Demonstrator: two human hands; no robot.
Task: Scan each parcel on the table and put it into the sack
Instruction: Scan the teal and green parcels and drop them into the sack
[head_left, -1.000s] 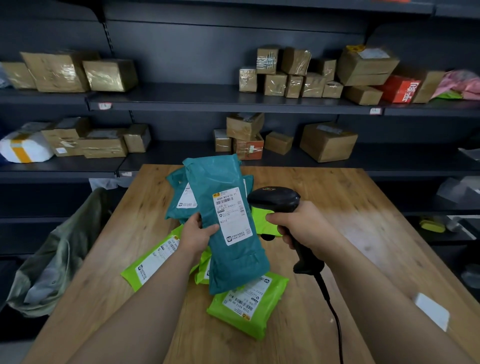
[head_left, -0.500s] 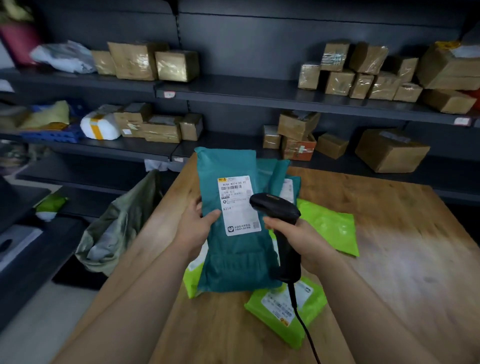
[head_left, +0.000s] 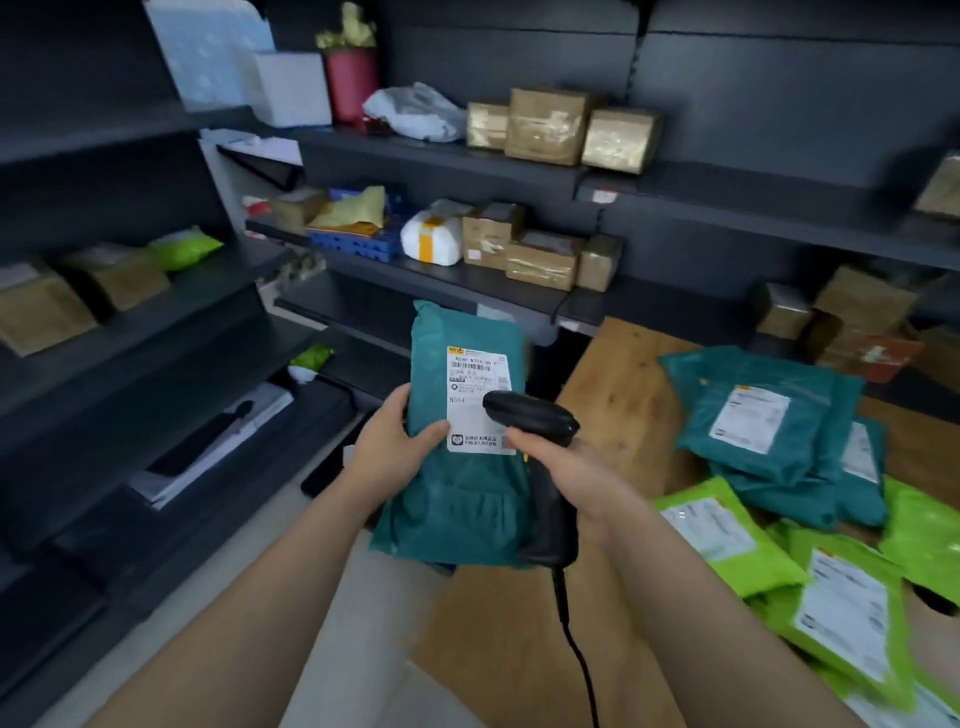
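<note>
My left hand (head_left: 395, 457) grips a teal parcel (head_left: 457, 499) by its left side, thumb lying on the front just beside the white label (head_left: 475, 400). I hold it upright in the air, out past the left edge of the surface (head_left: 618, 395), over the floor. My right hand (head_left: 566, 467) is clenched round the handle of the black scanner (head_left: 535, 415), whose head sits right in front of the lower part of the label. I cannot tell whether it touches the label, nor whether my finger is pressing the trigger. The cable (head_left: 576, 649) hangs down from the handle towards me.

I judge this parcel to be at the scanning step. Nothing shows whether the code has read, and bagging it comes after that. The sack is not in view, so I cannot say how many parcels are in it.

Plenty is left. A teal stack (head_left: 753, 415) of several parcels lies toward the far edge of the surface, overlapping one another. Green parcels (head_left: 841, 613) are heaped nearer me along the right, labels up, the nearest ones running out of the picture. All of these, by my reckoning, need a scan and a trip to the sack. The brown boxes (head_left: 545, 130) on the dark shelves (head_left: 426, 156) behind are no part of this job.
</note>
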